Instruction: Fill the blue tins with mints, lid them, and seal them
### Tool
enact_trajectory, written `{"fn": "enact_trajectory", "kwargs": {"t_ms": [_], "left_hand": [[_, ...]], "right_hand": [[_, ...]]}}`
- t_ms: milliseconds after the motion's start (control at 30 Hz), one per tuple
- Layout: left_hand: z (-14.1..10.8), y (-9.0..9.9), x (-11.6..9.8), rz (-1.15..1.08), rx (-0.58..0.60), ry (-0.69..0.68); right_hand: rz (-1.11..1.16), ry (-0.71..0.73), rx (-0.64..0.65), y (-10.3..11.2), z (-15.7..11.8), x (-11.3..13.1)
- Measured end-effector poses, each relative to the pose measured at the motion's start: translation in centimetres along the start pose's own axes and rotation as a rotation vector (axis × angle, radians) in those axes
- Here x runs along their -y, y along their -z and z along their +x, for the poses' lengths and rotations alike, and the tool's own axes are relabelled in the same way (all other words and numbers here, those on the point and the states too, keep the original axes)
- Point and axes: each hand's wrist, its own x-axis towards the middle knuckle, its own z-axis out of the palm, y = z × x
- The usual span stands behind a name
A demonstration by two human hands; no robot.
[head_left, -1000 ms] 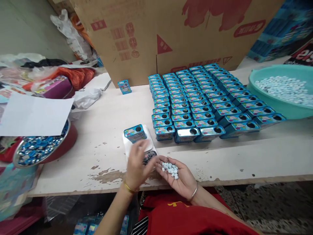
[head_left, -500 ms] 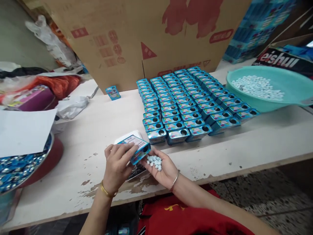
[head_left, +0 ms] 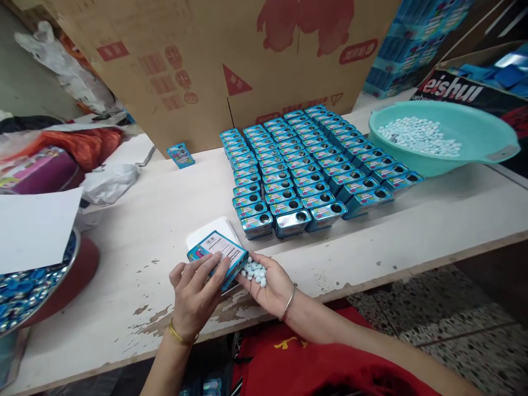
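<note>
My left hand grips a blue printed tin from the near side, its labelled face up and its right end tilted down toward my other palm. My right hand is palm up and cupped, with a heap of pale blue candies in it, right against the tin's end. A white tray or scale lies under the tin, partly covered. Beyond my hands stand rows of blue tins with round dark holes in their tops.
A turquoise basin of pale candies is at the right. At the left, a red bowl holds blue metallic pieces under a white sheet. One tin stands by the big carton. Packed tins are stacked at the back right.
The tin in my left hand has turned, showing more of its labelled face and less of its holed end. My right hand stays beneath the end with the candies. The whole view has shifted slightly.
</note>
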Motion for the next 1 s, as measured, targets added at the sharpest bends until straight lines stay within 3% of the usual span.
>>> {"fn": "enact_trajectory", "kwargs": {"t_ms": [100,267,400,500,733,900,1000], "left_hand": [[-0.2,0.0,-0.2,0.012,-0.056,0.000],[-1.0,-0.5,0.0,0.001,-0.013,0.028],[-1.7,-0.7,0.0,-0.027,-0.047,0.063],[-1.9,-1.1,0.2,-0.130,-0.046,0.209],[-2.6,-3.7,2.6,-0.555,-0.046,0.736],[-3.3,-5.4,4.9,-0.703,-0.041,0.886],[-2.9,-4.6,4.8,-0.609,-0.062,0.846]], "right_hand": [[-0.003,0.001,0.036,-0.1,-0.2,0.2],[0.015,0.013,0.006,0.0,-0.2,0.2],[-0.016,0.005,0.039,0.0,-0.1,0.1],[-0.001,0.029,0.045,0.1,-0.2,0.1],[-0.075,0.008,0.081,1.5,-0.6,1.1],[-0.107,0.010,0.070,3.6,-1.2,2.1],[-0.115,-0.004,0.052,4.9,-1.7,2.3]]}}
